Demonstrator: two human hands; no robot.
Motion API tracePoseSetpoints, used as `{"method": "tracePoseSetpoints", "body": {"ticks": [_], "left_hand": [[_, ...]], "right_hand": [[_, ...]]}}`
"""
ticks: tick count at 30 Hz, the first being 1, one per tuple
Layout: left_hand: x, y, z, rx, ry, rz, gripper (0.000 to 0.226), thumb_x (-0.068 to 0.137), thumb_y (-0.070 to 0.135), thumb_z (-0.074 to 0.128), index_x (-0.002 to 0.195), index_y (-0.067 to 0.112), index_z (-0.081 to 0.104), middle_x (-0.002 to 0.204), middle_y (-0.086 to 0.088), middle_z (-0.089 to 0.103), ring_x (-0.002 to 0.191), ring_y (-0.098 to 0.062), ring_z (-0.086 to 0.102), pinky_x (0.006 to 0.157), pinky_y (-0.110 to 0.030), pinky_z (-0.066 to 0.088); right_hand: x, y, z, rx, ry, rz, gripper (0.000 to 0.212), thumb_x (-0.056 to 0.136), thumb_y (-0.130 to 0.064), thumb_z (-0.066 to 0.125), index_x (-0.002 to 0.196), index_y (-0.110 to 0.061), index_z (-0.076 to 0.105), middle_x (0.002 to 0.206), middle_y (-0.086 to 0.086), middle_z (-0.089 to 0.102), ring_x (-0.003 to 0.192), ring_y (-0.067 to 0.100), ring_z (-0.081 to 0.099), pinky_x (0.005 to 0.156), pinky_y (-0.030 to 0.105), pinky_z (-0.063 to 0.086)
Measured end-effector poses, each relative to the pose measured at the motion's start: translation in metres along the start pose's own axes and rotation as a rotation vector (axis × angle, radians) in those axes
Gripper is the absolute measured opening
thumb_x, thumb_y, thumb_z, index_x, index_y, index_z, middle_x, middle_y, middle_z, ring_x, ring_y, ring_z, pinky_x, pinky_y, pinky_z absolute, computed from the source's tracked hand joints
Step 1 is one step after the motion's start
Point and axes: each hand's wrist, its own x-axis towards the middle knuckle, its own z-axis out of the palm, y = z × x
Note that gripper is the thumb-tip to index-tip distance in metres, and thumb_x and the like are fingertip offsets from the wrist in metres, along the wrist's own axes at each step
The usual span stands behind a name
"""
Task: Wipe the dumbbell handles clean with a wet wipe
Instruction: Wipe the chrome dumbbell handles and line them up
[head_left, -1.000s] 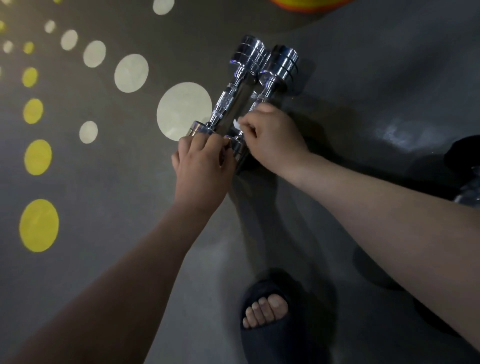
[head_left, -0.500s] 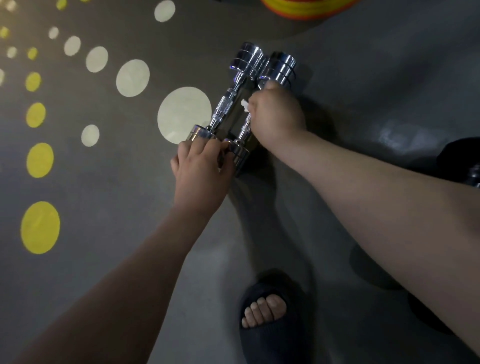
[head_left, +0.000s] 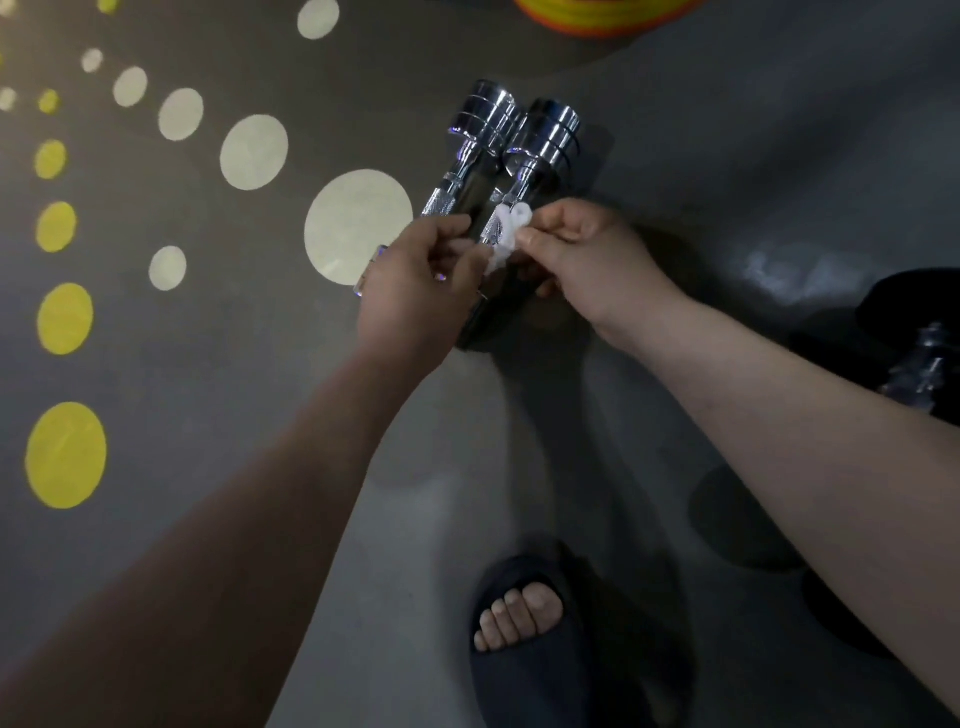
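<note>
Two chrome dumbbells lie side by side on the dark floor, the left dumbbell (head_left: 470, 150) and the right dumbbell (head_left: 543, 150), their far heads showing and their near ends hidden under my hands. A small crumpled white wet wipe (head_left: 506, 236) hangs just above the handles. My left hand (head_left: 415, 296) pinches its lower left end. My right hand (head_left: 592, 260) pinches its upper right end between thumb and forefinger. Both hands hover over the handles.
The grey floor carries cream and yellow dots (head_left: 65, 454) on the left. An orange and yellow round object (head_left: 602, 15) sits at the top edge. Another dark dumbbell (head_left: 919, 364) lies at the right edge. My foot in a dark slipper (head_left: 524, 618) stands below.
My right hand came back off the right handle with the wipe. My left hand let go of the near dumbbell ends and took hold of the wipe's other end.
</note>
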Motion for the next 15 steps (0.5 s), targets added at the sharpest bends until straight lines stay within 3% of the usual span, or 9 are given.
{"method": "tracePoseSetpoints", "body": {"ticks": [3, 6, 8, 12, 15], "left_hand": [[0.006, 0.013, 0.000, -0.178, -0.133, 0.008, 0.023, 0.092, 0.017, 0.073, 0.115, 0.018, 0.068, 0.085, 0.010, 0.073, 0.077, 0.006, 0.069, 0.075, -0.012, 0.052], [0.014, 0.010, 0.005, -0.092, -0.132, -0.021, 0.028, 0.089, 0.006, 0.069, 0.115, 0.018, 0.072, 0.084, 0.006, 0.073, 0.072, 0.000, 0.068, 0.076, -0.022, 0.057], [0.018, 0.006, 0.007, -0.014, -0.101, -0.067, 0.026, 0.088, 0.010, 0.067, 0.110, 0.023, 0.075, 0.079, 0.012, 0.071, 0.066, 0.001, 0.064, 0.073, -0.024, 0.056], [0.024, 0.002, 0.000, 0.080, -0.113, -0.071, 0.026, 0.093, 0.014, 0.061, 0.113, 0.024, 0.075, 0.086, 0.013, 0.071, 0.067, 0.000, 0.063, 0.066, -0.012, 0.050], [0.028, 0.001, -0.004, 0.186, -0.205, -0.027, 0.030, 0.095, 0.013, 0.058, 0.118, 0.024, 0.074, 0.094, 0.010, 0.071, 0.067, 0.006, 0.061, 0.063, -0.002, 0.042]], "right_hand": [[-0.002, -0.001, 0.000, 0.071, -0.005, 0.018, 0.012, 0.097, -0.014, 0.065, 0.087, -0.021, 0.069, 0.079, -0.004, 0.073, 0.071, 0.009, 0.066, 0.061, 0.025, 0.052], [-0.001, 0.003, -0.001, 0.110, -0.039, 0.062, 0.012, 0.097, -0.017, 0.064, 0.088, -0.021, 0.071, 0.083, 0.002, 0.072, 0.079, 0.018, 0.066, 0.074, 0.038, 0.056], [0.001, 0.006, -0.001, 0.107, -0.033, 0.086, 0.013, 0.098, -0.016, 0.061, 0.089, -0.020, 0.070, 0.082, 0.004, 0.069, 0.074, 0.015, 0.062, 0.071, 0.036, 0.054], [0.005, 0.007, -0.004, 0.205, 0.118, 0.180, 0.015, 0.097, -0.013, 0.058, 0.085, -0.015, 0.065, 0.075, 0.003, 0.062, 0.065, 0.015, 0.058, 0.060, 0.033, 0.049], [0.006, 0.008, -0.001, 0.251, 0.108, 0.225, 0.012, 0.093, -0.012, 0.056, 0.084, -0.015, 0.064, 0.079, 0.006, 0.064, 0.071, 0.019, 0.062, 0.059, 0.032, 0.050]]}}
